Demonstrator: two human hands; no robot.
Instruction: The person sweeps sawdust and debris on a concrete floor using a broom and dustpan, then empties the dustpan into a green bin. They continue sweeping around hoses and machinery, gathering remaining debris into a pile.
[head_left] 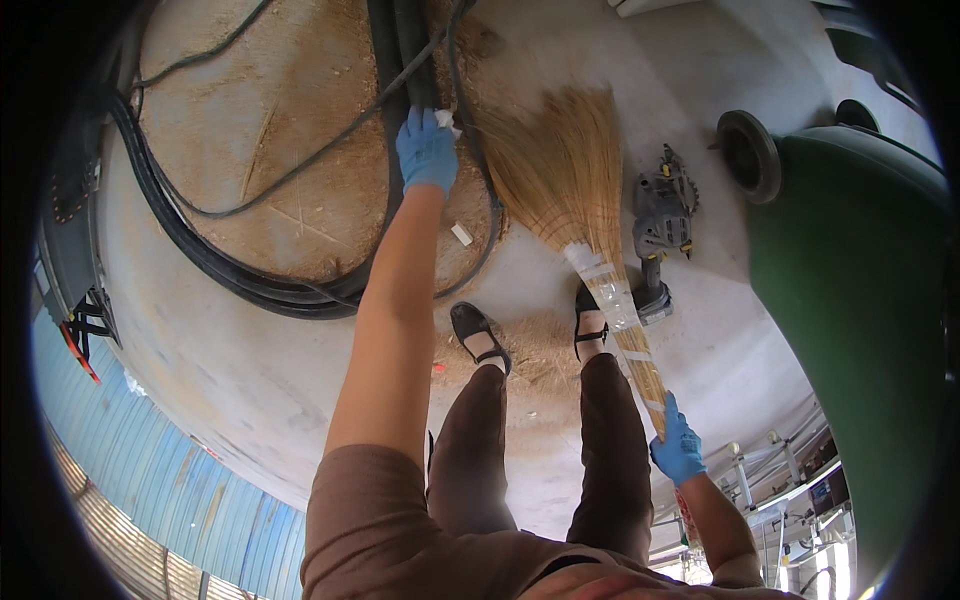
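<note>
My left hand, in a blue glove, reaches far forward with its fingers closed over a thick black hose. A small white scrap shows beside its index finger and thumb. In a blue glove too, my right hand grips the end of a straw broom by its handle, which is wrapped in clear tape. The broom slants away from me, its bristles fanned out on the floor just right of the hose. Part of my right palm is hidden.
Sawdust covers the floor within the looped black hoses. A cordless saw stands right of the broom, close to my right foot. A green wheeled bin fills the right side. A white scrap lies before my feet.
</note>
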